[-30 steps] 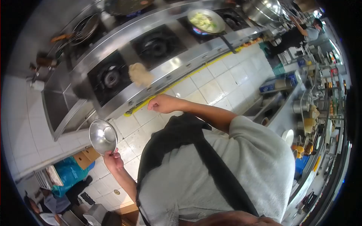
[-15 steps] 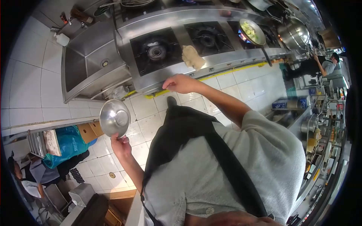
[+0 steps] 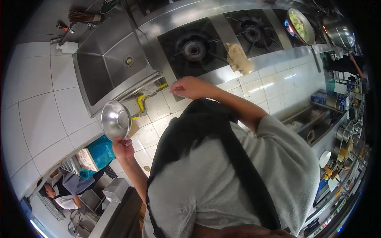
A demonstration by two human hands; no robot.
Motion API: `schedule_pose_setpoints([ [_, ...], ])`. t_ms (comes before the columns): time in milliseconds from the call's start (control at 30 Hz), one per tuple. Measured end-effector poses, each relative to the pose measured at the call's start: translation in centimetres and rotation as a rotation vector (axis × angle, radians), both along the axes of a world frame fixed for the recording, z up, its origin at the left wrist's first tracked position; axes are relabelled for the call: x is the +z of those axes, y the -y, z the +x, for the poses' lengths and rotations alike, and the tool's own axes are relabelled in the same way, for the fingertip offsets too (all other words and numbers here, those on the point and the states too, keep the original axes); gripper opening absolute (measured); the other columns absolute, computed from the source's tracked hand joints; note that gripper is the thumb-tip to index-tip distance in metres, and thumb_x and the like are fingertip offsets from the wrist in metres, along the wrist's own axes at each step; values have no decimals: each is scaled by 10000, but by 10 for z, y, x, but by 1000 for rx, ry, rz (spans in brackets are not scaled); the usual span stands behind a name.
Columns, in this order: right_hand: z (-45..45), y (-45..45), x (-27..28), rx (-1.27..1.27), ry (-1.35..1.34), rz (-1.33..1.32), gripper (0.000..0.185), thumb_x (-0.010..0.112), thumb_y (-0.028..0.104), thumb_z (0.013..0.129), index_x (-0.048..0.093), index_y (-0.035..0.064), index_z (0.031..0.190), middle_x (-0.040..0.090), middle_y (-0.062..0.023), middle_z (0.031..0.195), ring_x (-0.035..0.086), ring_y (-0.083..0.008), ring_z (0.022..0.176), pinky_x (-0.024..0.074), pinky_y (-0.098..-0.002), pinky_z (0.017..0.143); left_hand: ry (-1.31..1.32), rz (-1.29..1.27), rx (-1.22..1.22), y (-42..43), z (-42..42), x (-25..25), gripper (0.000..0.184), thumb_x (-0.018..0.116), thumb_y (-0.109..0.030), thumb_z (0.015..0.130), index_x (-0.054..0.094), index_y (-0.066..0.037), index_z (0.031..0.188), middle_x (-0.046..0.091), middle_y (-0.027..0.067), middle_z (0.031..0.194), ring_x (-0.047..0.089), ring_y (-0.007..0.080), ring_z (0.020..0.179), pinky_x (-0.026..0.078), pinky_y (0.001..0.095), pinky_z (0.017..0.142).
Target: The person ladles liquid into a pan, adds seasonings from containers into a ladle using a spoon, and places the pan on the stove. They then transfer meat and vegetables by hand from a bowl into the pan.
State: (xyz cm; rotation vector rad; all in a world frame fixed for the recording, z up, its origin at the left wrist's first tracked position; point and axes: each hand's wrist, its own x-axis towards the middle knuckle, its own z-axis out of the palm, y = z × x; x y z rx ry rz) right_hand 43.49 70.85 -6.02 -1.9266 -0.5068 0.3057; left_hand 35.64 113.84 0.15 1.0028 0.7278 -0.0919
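A shiny metal bowl (image 3: 116, 120) is gripped at its rim by my left hand (image 3: 123, 147), held out at the left below the sink. My right hand (image 3: 189, 87) is closed, its fingers curled in front of the stove edge; whatever they may hold is hidden. To the right of that hand, a beige cloth (image 3: 239, 59) hangs over the stove's front edge. A pan (image 3: 301, 26) with pale green pieces of food stands over a lit burner at the upper right, its dark handle pointing toward the floor side.
A steel sink (image 3: 115, 67) lies left of the burners. White bottle (image 3: 67, 47) on the sink's far-left corner. A co-worker (image 3: 67, 190) is at the lower left. Another person (image 3: 349, 64) stands at the far right, near a large metal pot (image 3: 338, 35). Shelving with dishes lines the right.
The view has shifted so the stove, cloth and pan sit farther right and the sink shows more fully. The bowl stays in my left hand; my right hand is nearer the sink.
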Motion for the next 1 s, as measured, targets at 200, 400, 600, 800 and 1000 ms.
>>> schedule_pose_setpoints([
  [200,23,17,27,-168,16,30,244,634,194,939,747,77,1121,756,-147,1047,729,-334,961,568,-399,864,-17,17,-55,-14,92,3,208,537,-49,878,570,-36,1083,668,95,935,597,202,665,437,262,494],
  [400,47,12,45,-380,-91,-13,225,672,60,975,740,72,1189,750,-53,1027,659,-81,864,542,-265,803,-126,170,-88,-38,206,-17,174,552,-52,863,575,-32,1034,633,100,872,576,216,662,446,283,519],
  [600,93,-53,82,-600,-182,93,229,659,78,978,741,72,1192,742,-91,1007,693,-141,843,554,-308,778,-79,176,-262,-74,343,-6,167,555,-50,859,579,-21,1022,651,112,888,608,226,683,455,293,533],
  [800,175,-136,114,-488,-97,65,269,660,79,980,721,75,1242,752,-111,1072,718,-178,917,558,-317,826,54,151,-303,-127,414,7,228,537,-53,864,572,2,1083,675,148,900,647,252,708,433,308,547],
  [1000,297,-198,130,-198,-136,89,323,657,128,1000,669,41,1311,763,-125,1106,723,-182,977,550,-329,890,78,96,-244,-173,451,-19,327,537,-65,861,561,-2,1181,687,162,959,649,255,696,449,315,542],
])
